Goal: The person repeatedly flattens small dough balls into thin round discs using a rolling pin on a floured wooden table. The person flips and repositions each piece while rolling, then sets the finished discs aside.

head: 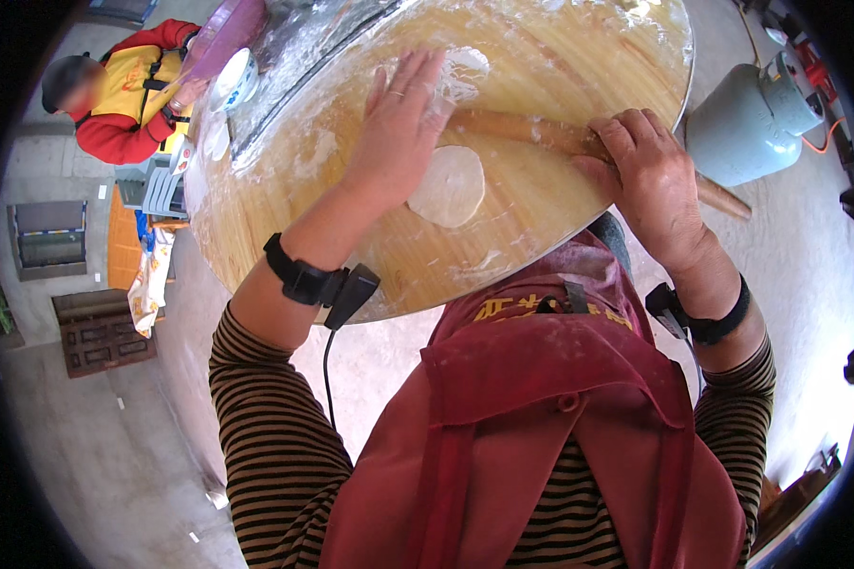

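A flattened round of dough (447, 186) lies on the floured round wooden table (534, 206). My right hand (647, 171) grips a wooden rolling pin (526, 131) at the table's near right edge, and the pin's tapered end juts past that edge. Its other end reaches the thumb side of my left hand (402, 131). This left hand is held flat with its fingers stretched forward, a ring on one of them. Its lower edge covers part of the dough's left side; I cannot tell whether it presses on it. White flour (464, 71) is heaped just past the fingertips.
A pale blue gas cylinder (744, 128) stands on the floor to the right. At the far left, another person (139, 92) holds a purple basin (224, 35). A patterned bowl (235, 80) and a smaller bowl (181, 154) sit by the table's left rim, near a grey plastic chair (164, 188).
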`<state>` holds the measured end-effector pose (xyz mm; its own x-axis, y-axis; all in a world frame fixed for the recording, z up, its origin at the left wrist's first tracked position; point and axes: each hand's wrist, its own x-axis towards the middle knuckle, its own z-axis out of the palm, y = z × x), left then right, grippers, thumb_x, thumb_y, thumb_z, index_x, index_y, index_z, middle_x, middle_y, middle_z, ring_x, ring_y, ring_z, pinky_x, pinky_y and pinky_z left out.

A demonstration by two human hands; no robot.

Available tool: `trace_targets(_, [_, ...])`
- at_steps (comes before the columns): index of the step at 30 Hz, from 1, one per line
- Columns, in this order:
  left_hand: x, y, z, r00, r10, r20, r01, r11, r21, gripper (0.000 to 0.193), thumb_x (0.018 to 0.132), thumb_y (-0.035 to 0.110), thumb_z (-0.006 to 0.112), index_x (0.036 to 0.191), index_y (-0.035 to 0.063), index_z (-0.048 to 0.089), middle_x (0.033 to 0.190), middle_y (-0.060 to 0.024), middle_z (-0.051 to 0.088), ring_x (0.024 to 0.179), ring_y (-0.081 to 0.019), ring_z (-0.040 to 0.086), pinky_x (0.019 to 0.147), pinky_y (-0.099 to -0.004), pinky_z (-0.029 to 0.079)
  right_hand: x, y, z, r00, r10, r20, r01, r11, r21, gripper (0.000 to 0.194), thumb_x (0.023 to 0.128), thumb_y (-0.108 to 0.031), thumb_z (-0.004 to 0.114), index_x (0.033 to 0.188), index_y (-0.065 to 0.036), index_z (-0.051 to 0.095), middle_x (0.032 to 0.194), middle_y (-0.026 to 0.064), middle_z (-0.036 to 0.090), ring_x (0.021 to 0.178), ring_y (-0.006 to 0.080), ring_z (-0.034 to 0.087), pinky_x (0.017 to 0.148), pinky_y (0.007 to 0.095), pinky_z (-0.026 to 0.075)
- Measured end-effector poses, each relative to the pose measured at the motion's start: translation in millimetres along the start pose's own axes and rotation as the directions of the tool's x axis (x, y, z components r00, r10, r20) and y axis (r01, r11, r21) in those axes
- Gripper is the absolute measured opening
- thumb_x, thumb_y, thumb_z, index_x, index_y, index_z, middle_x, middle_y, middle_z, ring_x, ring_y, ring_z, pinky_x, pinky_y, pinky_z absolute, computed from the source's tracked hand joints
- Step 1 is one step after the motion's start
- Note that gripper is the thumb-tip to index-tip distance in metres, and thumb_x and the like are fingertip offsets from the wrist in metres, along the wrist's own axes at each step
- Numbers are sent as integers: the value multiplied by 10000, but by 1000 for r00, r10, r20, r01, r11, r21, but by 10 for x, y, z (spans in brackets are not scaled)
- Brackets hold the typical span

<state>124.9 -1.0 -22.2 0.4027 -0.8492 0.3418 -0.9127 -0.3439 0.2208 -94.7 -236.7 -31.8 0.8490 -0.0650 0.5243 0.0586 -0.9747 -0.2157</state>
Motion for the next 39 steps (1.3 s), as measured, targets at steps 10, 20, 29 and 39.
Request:
trace_targets(10, [-773,595,-233,977,33,212,-44,998,49,733,1064,292,590,1689,67,280,1721,-195,347,1625,-368,259,1322,-573,140,-363,-382,-223,993,-63,95,52,992,113,526,811,-243,844,1268,-38,684,1060,110,633,1030,315,633,883,423,557])
trace_targets(20, [33,181,57,992,78,97,-91,986,143,529,1111,278,514,1625,162,460,1695,-160,412,1601,-342,327,1316,-536,196,-233,-65,-149,999,16,43,-18,999,38,388,871,-176,830,1203,-38,685,1094,140,666,1013,356,655,881,439,574])
trace_targets(29, [-482,331,-259,990,126,68,-120,990,-79,434,932,51,705,1365,77,682,1373,-155,679,1264,-356,628,1088,-456,492,-351,33,-237,978,210,-10,-210,978,-7,311,938,-257,794,1121,-25,694,1006,142,691,981,351,690,838,439,589])
trace_targets(39, [-1024,738,-432,948,-290,-132,292,957,-7,516,950,202,686,1428,23,615,1418,-222,603,1299,-416,564,1143,-529,405,-521,-225,-378,997,69,29,-73,978,197,346,865,-164,862,1119,2,696,974,151,681,865,353,678,759,428,569])
